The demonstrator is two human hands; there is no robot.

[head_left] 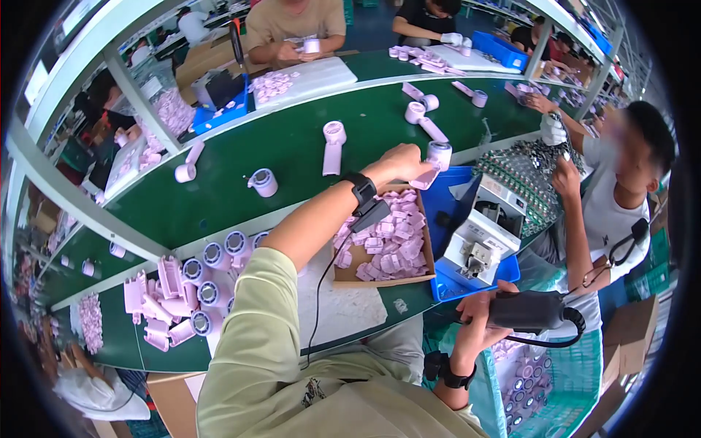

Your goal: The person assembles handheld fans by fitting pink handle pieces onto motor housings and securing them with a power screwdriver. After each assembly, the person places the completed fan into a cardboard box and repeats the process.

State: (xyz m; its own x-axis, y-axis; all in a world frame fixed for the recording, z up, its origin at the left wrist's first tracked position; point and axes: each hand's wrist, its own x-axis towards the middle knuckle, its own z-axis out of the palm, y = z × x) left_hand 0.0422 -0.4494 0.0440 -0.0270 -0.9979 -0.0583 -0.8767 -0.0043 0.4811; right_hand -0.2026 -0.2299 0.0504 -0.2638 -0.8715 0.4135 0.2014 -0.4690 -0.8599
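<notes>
My left hand reaches across to the green conveyor belt, its fingers closed on the handle of a pale pink handheld fan with a round head. My right hand is low on the right, wrapped round the front end of a black corded electric screwdriver, which lies sideways; its tip is hidden. Between my arms stands a shallow cardboard box of small pink plastic parts. Right of it, a white screw feeder machine sits in a blue tray.
Pink fan heads and curved shells are heaped left. More fans lie along the belt. A teal-lined crate of round parts stands lower right. A co-worker sits on the right beside piled metal parts; others work across the belt.
</notes>
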